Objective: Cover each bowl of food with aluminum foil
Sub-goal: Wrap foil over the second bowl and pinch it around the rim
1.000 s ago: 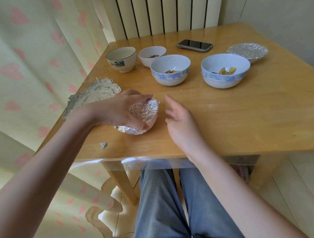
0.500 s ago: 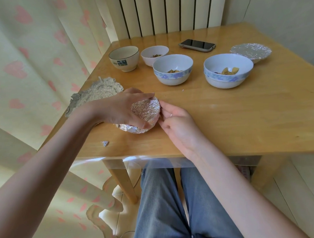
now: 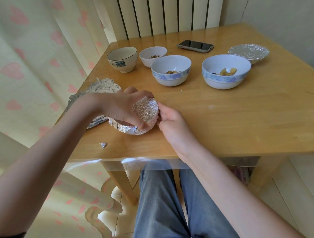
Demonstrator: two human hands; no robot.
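The wooden table [image 3: 224, 120] stood in a corner, its far edge against a radiator [image 3: 166, 13] and its left edge beside a curtain [image 3: 34, 52] with pink hearts. The right half of the near side was bare wood. Crumpled foil sheets [image 3: 100, 87] lay at the left edge, partly hanging over it. Four uncovered bowls stood in a row at the back: a cream bowl [image 3: 122, 59] with a small picture label whose writing I could not read, a small white bowl [image 3: 153, 55], a blue-patterned bowl [image 3: 171, 70] and a larger blue-patterned bowl [image 3: 226, 71] with food pieces. Behind that one stood a foil-covered bowl [image 3: 248, 52], and a dark phone [image 3: 195, 46] lay near the radiator. Near the front edge was the bowl being wrapped [image 3: 135, 123], tilted. The left hand [image 3: 123, 107] gripped it from above, fingers curled over the foil. The right hand [image 3: 170, 122] pinched the foil at its right rim. A tiny foil scrap [image 3: 103, 145] lay close to the front edge.
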